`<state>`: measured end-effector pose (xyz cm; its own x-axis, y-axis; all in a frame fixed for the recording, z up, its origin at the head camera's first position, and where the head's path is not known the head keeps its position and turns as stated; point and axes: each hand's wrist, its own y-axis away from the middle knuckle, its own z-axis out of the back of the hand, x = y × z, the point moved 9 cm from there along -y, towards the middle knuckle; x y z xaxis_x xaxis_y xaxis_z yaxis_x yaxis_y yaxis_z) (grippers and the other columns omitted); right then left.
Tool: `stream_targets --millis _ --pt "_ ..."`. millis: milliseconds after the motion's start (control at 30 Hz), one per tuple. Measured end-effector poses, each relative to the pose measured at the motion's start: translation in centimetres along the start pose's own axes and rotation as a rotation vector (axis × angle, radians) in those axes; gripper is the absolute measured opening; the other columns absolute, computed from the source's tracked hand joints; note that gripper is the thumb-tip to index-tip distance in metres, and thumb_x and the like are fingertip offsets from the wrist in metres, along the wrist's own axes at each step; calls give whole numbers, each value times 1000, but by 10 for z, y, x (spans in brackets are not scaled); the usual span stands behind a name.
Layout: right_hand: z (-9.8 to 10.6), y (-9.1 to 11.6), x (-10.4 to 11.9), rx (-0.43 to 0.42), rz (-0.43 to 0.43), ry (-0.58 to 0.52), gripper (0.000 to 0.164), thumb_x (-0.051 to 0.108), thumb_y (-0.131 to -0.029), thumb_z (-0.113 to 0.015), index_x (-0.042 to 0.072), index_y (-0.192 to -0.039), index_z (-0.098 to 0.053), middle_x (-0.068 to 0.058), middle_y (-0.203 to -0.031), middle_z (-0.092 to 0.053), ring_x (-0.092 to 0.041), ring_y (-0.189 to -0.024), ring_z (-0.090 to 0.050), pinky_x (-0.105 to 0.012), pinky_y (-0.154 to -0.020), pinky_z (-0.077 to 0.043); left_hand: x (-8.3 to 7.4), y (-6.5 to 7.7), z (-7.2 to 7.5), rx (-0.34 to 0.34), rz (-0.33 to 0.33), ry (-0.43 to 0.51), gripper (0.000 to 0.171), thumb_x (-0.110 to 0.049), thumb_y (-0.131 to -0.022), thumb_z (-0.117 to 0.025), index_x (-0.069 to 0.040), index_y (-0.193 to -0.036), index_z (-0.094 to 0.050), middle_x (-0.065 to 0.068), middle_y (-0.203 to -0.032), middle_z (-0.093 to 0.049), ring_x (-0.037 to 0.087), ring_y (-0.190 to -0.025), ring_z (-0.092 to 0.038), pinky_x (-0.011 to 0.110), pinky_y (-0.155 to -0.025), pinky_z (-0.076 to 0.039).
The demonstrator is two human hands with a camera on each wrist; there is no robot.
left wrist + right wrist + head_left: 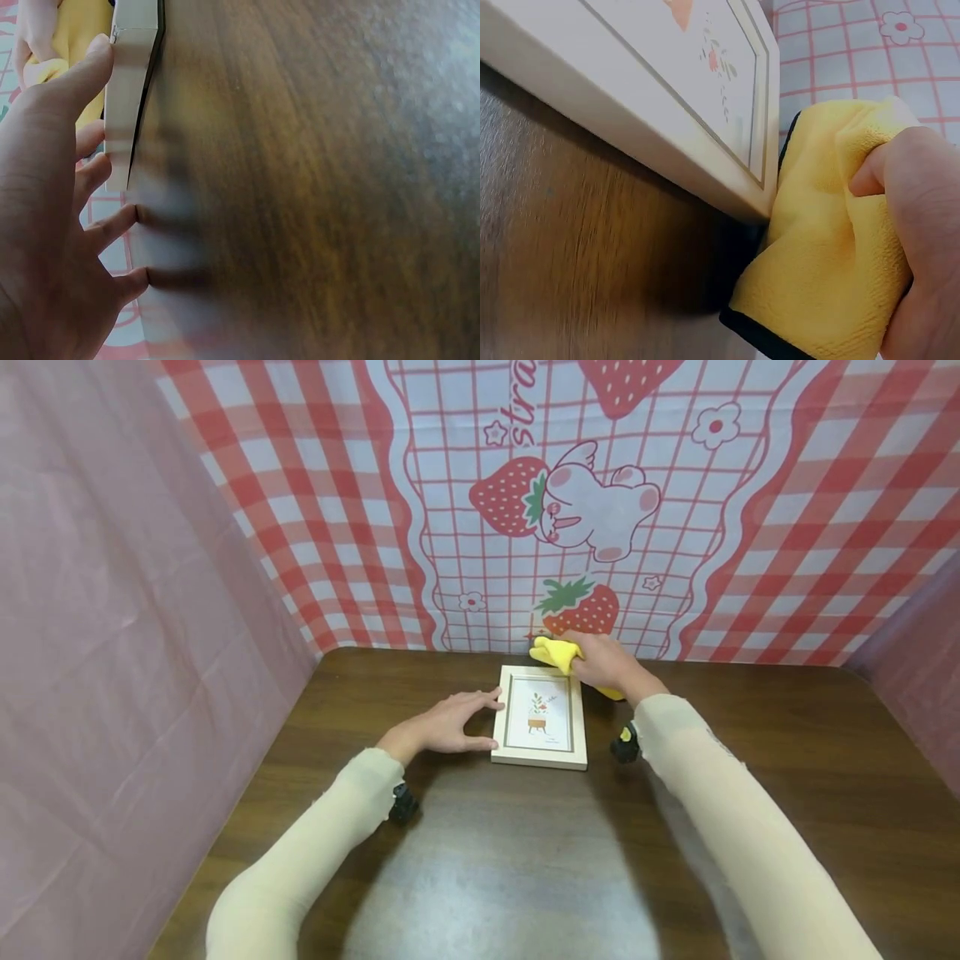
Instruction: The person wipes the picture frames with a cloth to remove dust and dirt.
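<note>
A cream picture frame lies face up on the table, a potted plant drawing behind its pane. My left hand is at its left side, fingers spread, with the thumb and some fingertips against the edge. In the left wrist view, two other fingertips of that hand touch the tabletop. A yellow cloth with dark edging is gripped in my right hand at the frame's far right corner. In the right wrist view the cloth meets the frame's far end, and the thumb presses into it; the other fingers are mostly hidden.
The dark wooden table ends at the back against a red-and-white strawberry-print cloth. A pink curtain hangs on the left, and another on the right. Small black devices sit at both wrists.
</note>
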<state>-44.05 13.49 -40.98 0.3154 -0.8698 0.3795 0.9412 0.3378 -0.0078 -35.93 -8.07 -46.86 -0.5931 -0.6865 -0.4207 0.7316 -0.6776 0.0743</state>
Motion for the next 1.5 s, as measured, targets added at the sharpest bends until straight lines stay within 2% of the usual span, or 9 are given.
stream_targets --millis 67,300,567,700,867,1100,1300,1500 --pt "2 2 -1 -8 15 5 52 13 -92 -58 15 -143 -53 -12 -129 -64 -31 -99 -55 -49 -89 -45 1 -1 0 1 3 0 73 -58 -91 -65 -24 -152 -45 -3 -171 -23 28 -157 -29 52 -128 -23" --pt "10 14 -8 -20 38 7 52 14 -91 -59 17 -143 -54 -11 -133 -64 -31 -99 -56 -51 -88 -47 2 -1 -3 17 19 0 73 -61 -91 -63 -26 -153 -44 -5 -171 -20 27 -157 -27 52 -128 -22" --pt "26 32 -22 -92 48 8 51 12 -88 -59 15 -139 -57 -13 -120 -67 -31 -92 -54 -46 -80 -44 1 -1 1 0 22 3 73 -59 -91 -65 -25 -153 -44 -1 -171 -22 29 -157 -27 53 -128 -21" --pt "22 46 -25 -115 70 21 49 12 -87 -60 18 -136 -60 -10 -115 -70 -28 -84 -55 -42 -73 -44 0 -1 -1 5 15 -2 73 -59 -92 -64 -24 -152 -44 -2 -171 -21 29 -157 -27 52 -128 -21" --pt "13 67 -25 -112 72 25 49 15 -89 -62 20 -138 -59 -9 -116 -71 -25 -80 -56 -39 -67 -44 0 -1 -1 0 7 4 72 -58 -92 -64 -23 -152 -45 -2 -171 -21 29 -157 -27 53 -128 -22" --pt "13 98 -8 -172 103 7 47 19 -89 -65 21 -135 -60 -7 -108 -72 -22 -75 -56 -32 -62 -41 1 2 -1 9 26 7 74 -60 -91 -64 -24 -153 -43 -4 -172 -19 28 -158 -25 53 -128 -20" --pt "12 124 10 -232 134 19 46 18 -86 -66 22 -131 -62 -4 -105 -74 -20 -71 -54 -31 -58 -38 0 1 -2 3 12 -4 73 -59 -92 -63 -24 -153 -43 -3 -171 -20 30 -158 -25 53 -128 -19" --pt "12 145 30 -252 194 44 45 16 -83 -68 22 -128 -64 -1 -102 -74 -16 -65 -51 -29 -56 -38 0 1 -1 3 12 2 73 -59 -92 -64 -24 -153 -44 -3 -171 -20 30 -157 -26 55 -128 -19"
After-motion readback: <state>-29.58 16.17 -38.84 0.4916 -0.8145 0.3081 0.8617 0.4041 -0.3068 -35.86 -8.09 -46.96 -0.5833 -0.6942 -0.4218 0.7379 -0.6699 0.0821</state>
